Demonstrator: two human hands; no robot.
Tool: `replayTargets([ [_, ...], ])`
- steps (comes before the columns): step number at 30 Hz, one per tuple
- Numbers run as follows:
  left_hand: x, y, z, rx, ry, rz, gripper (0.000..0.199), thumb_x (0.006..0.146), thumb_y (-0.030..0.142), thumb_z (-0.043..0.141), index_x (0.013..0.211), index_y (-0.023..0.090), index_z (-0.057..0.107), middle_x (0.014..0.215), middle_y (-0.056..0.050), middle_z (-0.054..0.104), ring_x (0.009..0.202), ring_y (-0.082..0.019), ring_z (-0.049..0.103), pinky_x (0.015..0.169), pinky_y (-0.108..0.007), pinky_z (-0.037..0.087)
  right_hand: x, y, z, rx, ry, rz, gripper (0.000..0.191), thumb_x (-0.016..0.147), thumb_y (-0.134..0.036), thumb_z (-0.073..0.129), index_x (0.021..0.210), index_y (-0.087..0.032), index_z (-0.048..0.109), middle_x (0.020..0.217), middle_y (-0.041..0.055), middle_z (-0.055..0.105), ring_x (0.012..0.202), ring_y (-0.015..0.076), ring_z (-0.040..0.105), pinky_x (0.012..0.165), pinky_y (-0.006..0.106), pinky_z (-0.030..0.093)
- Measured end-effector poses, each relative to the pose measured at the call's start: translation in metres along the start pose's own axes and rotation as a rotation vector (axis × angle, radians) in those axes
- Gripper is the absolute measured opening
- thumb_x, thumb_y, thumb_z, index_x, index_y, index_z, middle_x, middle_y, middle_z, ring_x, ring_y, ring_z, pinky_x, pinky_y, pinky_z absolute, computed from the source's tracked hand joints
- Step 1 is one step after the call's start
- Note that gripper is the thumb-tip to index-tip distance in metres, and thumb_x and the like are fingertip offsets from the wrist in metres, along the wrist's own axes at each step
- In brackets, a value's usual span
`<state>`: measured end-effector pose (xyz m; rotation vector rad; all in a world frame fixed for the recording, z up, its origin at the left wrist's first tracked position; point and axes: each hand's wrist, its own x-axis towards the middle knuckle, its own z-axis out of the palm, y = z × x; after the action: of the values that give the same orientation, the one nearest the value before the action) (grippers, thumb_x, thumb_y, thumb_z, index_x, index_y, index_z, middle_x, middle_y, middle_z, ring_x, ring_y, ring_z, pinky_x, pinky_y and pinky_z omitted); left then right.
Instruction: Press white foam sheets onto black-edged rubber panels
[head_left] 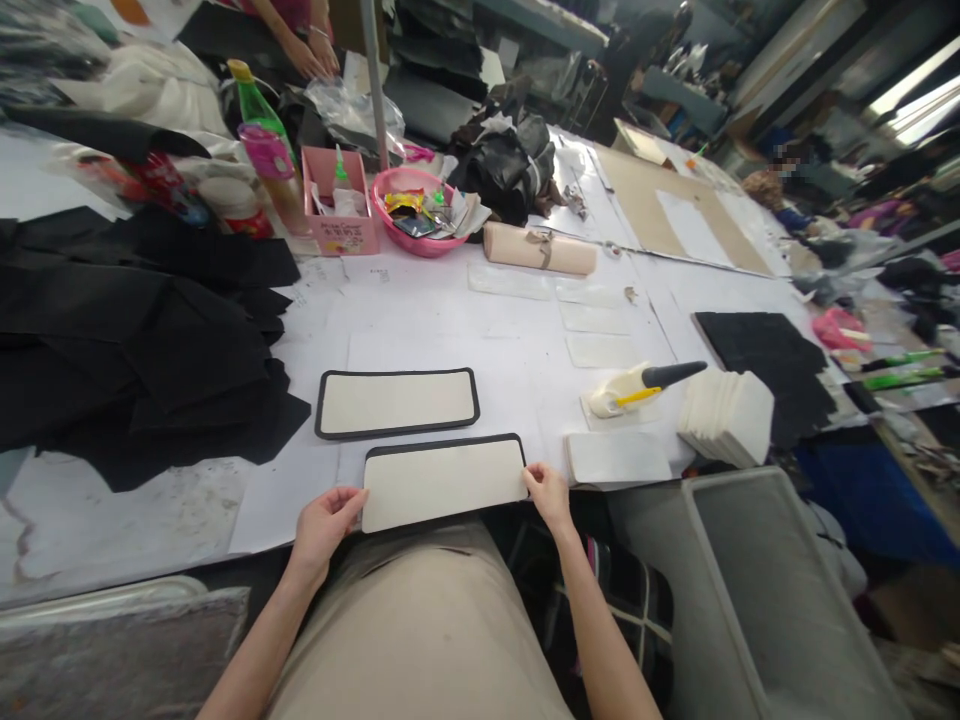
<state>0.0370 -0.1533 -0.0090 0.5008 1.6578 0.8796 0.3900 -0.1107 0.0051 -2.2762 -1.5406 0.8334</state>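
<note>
A cream rectangular panel with black edging [445, 486] lies at the table's front edge, partly over it. Pinching its left end is my left hand [327, 522], thumb against the fingers. My right hand [548, 493] grips the right end the same way. Just behind lies a second cream panel with a black border [397, 402], flat on the white table and touched by neither hand. To the right of my right hand sit a stack of white rectangular pieces [616, 457] and a white container [622, 390] with a dark-handled tool and a yellow stick.
Black sheet pieces [127, 340] are heaped at left. A pink basket [422, 240], a pink box [341, 235] and a green bottle [259, 115] stand behind. White blocks [726, 415] and a black stack [761, 360] lie right, above a grey bin [739, 480]. Another person's hands [311, 52] show at the back.
</note>
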Motion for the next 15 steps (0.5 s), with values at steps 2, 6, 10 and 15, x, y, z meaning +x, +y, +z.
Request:
replayTargets([
  [2, 0.0014, -0.0013, 0.0, 0.009, 0.004, 0.0, 0.044, 0.057, 0.051, 0.079, 0.074, 0.013, 0.063, 0.054, 0.004, 0.057, 0.045, -0.007, 0.043, 0.043, -0.018, 0.033, 0.0004, -0.0012, 0.0016, -0.034, 0.001, 0.005, 0.021, 0.078, -0.032, 0.048, 0.073, -0.019, 0.064, 0.075, 0.0049, 0.071, 0.074, 0.0215, 0.064, 0.068, 0.029, 0.044],
  [6, 0.0035, -0.0036, 0.0015, 0.029, 0.017, 0.008, 0.043, 0.058, 0.051, 0.078, 0.075, 0.014, 0.064, 0.054, 0.005, 0.058, 0.043, -0.007, 0.042, 0.042, -0.019, 0.033, 0.002, -0.0023, 0.003, -0.112, -0.012, 0.031, 0.02, 0.081, -0.03, 0.048, 0.076, -0.02, 0.064, 0.077, 0.0046, 0.071, 0.076, 0.0215, 0.065, 0.067, 0.028, 0.042],
  [10, 0.0053, -0.0044, 0.0049, 0.029, 0.023, 0.002, 0.044, 0.057, 0.051, 0.078, 0.074, 0.014, 0.064, 0.052, 0.005, 0.058, 0.042, -0.006, 0.041, 0.04, -0.018, 0.031, 0.0042, -0.0028, 0.0033, -0.174, -0.02, 0.051, 0.02, 0.083, -0.028, 0.048, 0.078, -0.019, 0.065, 0.08, 0.0048, 0.071, 0.078, 0.0215, 0.065, 0.066, 0.028, 0.04],
  [15, 0.0073, -0.006, 0.0085, 0.035, 0.033, -0.017, 0.045, 0.055, 0.052, 0.078, 0.074, 0.014, 0.064, 0.053, 0.004, 0.058, 0.042, -0.006, 0.042, 0.041, -0.018, 0.032, 0.0077, -0.0014, 0.0059, -0.212, -0.016, 0.057, 0.019, 0.084, -0.027, 0.049, 0.08, -0.02, 0.066, 0.081, 0.0038, 0.071, 0.078, 0.0202, 0.065, 0.066, 0.026, 0.04],
])
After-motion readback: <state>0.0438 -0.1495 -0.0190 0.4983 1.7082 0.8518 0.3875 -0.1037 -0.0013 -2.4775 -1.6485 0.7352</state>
